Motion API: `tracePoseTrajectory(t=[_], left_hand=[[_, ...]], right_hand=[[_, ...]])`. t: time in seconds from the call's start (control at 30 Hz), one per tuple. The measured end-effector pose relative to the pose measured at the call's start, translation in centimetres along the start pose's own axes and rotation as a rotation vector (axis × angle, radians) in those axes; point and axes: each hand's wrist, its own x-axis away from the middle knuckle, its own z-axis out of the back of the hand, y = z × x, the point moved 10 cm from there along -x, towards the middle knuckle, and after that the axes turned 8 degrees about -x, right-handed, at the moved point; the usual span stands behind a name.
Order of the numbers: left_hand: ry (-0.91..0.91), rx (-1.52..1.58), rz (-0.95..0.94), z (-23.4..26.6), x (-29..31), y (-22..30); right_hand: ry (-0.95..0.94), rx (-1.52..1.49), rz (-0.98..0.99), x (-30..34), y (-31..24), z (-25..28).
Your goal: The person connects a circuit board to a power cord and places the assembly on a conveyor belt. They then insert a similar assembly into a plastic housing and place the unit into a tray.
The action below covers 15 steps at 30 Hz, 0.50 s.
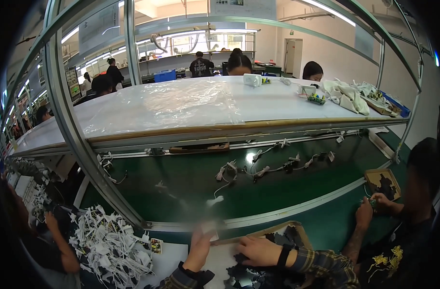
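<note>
My left hand (198,248) is closed around a small white block-shaped part (210,232), at the near edge of the green conveyor belt; the area just above it is smeared. Beyond it, on the belt, lies a white plug end with a cable (215,200). Over an open cardboard box (297,231), my right hand (260,250) bends its fingers down, and the fingertips are hidden. Flat black jagged pieces (282,237) fill that box. To the left of my left hand is a big heap of white cables and adapters (109,245), with a small circuit board (156,245) at its edge.
Several corded adapters (263,171) lie along the green belt (181,188). A metal frame post (70,115) rises at left, carrying a white shelf (277,103) above the belt. Co-workers sit close on both sides; the right one's hands (369,209) hold a small part by another box (382,183).
</note>
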Motion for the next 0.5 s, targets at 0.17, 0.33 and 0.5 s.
tracePoseTrajectory(t=[0.17,0.33,0.5], left_hand=[[-0.044,-0.079,-0.011,-0.9,-0.1,1.2],[-0.039,-0.137,0.033,-0.6,-0.7,0.3],[-0.014,-0.169,-0.007,-1.5,-2.7,-0.4]], right_hand=[[-0.241,-0.036,-0.123,0.3,2.4,-2.4],[-0.35,-0.142,-0.198,-1.1,3.1,-2.1],[-0.128,-0.426,-0.094,-3.5,0.5,5.4]])
